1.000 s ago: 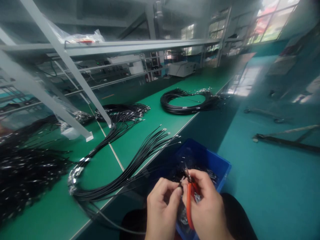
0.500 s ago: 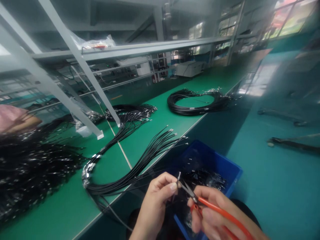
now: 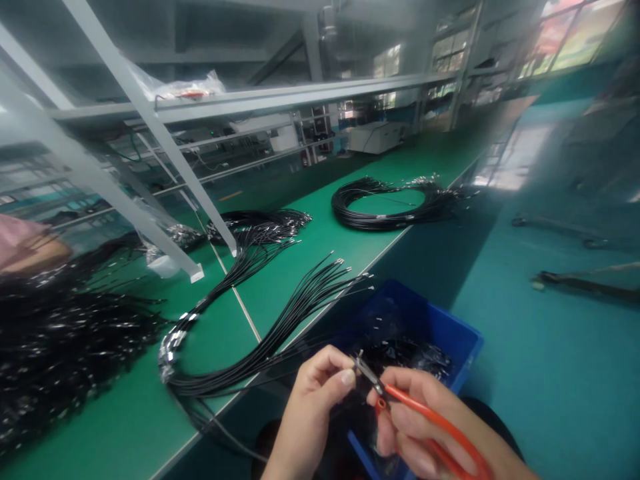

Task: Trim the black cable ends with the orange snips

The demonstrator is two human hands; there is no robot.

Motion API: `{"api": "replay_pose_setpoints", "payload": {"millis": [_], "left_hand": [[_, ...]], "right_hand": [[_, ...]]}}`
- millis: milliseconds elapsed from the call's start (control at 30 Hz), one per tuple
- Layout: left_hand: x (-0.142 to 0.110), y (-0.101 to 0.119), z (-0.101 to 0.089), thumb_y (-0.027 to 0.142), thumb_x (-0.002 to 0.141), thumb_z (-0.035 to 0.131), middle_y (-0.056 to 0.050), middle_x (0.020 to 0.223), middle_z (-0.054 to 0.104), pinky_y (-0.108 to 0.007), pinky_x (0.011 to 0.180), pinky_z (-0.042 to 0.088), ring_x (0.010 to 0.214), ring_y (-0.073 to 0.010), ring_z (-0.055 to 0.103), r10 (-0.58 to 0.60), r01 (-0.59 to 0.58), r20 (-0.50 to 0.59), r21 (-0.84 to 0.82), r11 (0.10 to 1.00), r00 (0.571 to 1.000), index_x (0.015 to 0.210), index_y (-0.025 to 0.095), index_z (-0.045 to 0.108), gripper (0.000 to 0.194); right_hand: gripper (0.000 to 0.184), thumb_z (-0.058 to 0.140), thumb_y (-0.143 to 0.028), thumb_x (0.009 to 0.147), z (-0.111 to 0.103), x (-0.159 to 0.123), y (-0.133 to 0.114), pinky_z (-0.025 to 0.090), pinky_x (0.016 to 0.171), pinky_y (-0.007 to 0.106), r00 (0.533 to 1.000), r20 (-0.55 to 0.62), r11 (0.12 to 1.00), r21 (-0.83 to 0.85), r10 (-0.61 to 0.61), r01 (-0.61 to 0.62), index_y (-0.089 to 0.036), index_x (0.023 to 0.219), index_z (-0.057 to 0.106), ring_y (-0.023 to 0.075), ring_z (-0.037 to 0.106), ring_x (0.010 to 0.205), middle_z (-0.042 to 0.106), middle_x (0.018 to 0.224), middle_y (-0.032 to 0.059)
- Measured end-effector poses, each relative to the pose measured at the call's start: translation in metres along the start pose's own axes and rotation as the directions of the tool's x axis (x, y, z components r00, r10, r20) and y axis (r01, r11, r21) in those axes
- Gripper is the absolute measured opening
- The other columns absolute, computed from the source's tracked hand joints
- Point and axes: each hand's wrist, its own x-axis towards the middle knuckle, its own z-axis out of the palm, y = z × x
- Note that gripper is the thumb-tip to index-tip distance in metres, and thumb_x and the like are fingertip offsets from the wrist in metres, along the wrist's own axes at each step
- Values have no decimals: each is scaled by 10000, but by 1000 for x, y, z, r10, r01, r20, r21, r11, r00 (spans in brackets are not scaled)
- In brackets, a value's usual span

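Note:
My left hand (image 3: 313, 407) is closed, thumb and forefinger pinching the end of a thin black cable that is mostly hidden by the fingers. In my right hand (image 3: 425, 427) is a pair of scissors (image 3: 420, 404) with orange-red handles. Their narrow metal blades are nearly together at the cable tip, just past my left fingertips. Below both hands sits a blue bin (image 3: 450, 333) with dark cable pieces in it. A curved bundle of black cables (image 3: 280, 337) with silvery wrapping lies on the green table to the left of my hands.
A coiled cable bundle (image 3: 375, 220) lies farther along the green table (image 3: 305, 267). A large heap of black cables (image 3: 65, 353) covers the left side, beside another person's arm (image 3: 40, 257). Slanted metal shelf posts (image 3: 200, 187) rise from the table.
The scissor blades have closed from a wider spread and moved slightly left at the cable tip. My left hand keeps its pinch. The view has shifted slightly.

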Motion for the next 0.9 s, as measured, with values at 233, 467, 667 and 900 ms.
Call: {"api": "replay_pose_setpoints", "payload": {"millis": [233,467,667,900], "left_hand": [[1,-1,0,208,780,633,15,658,509,-211,599,328,622,-109,398,9,-8,-32,26,1000,999,708,144,619,98],[2,-2,-1,249,741,666,14,638,500,-203,554,309,588,-105,371,-7,9,-59,38,999,998,687,141,614,131],[2,1,-1,228,769,635,16,647,487,-203,554,303,584,-98,356,-48,50,-56,39,998,997,707,140,602,113],[1,3,2,206,742,667,6,636,521,-199,530,288,551,-84,372,-63,62,-26,-12,998,998,693,129,617,104]], "right_hand": [[339,687,-389,737,1,4,1,208,328,145,1000,15,998,59,-20,19,-132,890,530,7,358,333,681,669,80],[307,708,-375,704,-3,7,-2,226,259,122,998,-3,981,-181,67,-67,-165,813,513,5,328,256,669,591,24],[254,720,-267,676,-3,1,-6,244,307,108,998,-45,973,-225,37,-46,-163,801,526,7,355,314,659,568,11],[494,725,-546,635,-11,-2,0,206,329,170,989,-15,983,-111,-150,147,-166,878,524,18,313,313,631,566,15]]}}
